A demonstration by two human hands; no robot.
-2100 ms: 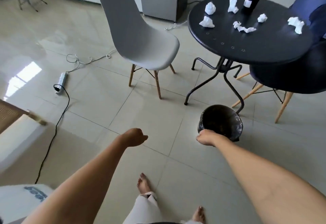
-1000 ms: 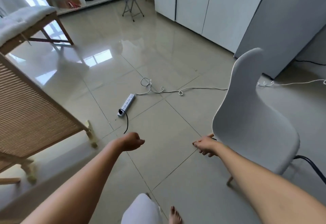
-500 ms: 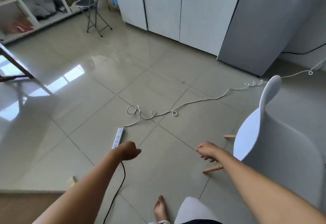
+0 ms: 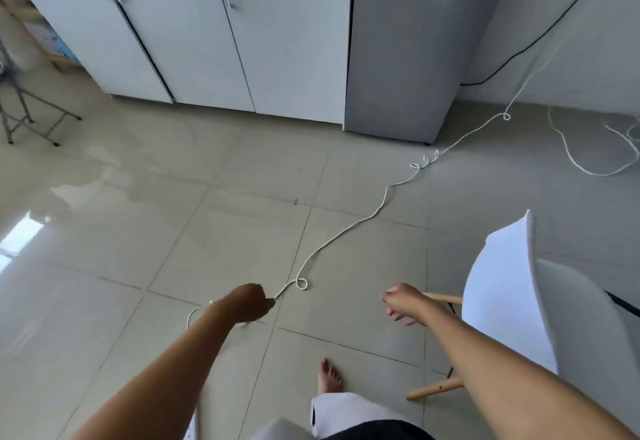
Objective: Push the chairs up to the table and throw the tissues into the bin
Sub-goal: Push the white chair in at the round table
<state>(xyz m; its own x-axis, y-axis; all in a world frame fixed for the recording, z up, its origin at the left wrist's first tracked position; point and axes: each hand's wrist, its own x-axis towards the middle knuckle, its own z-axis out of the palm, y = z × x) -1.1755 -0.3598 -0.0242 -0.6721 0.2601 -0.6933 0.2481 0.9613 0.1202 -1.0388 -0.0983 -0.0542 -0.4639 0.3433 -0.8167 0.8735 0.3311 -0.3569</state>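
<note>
White chair at R edge, back toward camera. R hand just beside chair, fingers loosely curled, holding nothing. L hand clenched, empty, above white cord on floor.

White cord snakes across the tiled floor, past white cabinets and a grey fridge

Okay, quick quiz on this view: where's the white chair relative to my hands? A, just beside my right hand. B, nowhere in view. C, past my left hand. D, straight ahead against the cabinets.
A: the white chair stands at the right edge, its wooden legs close by the right hand, with the left hand well away from it.
</note>
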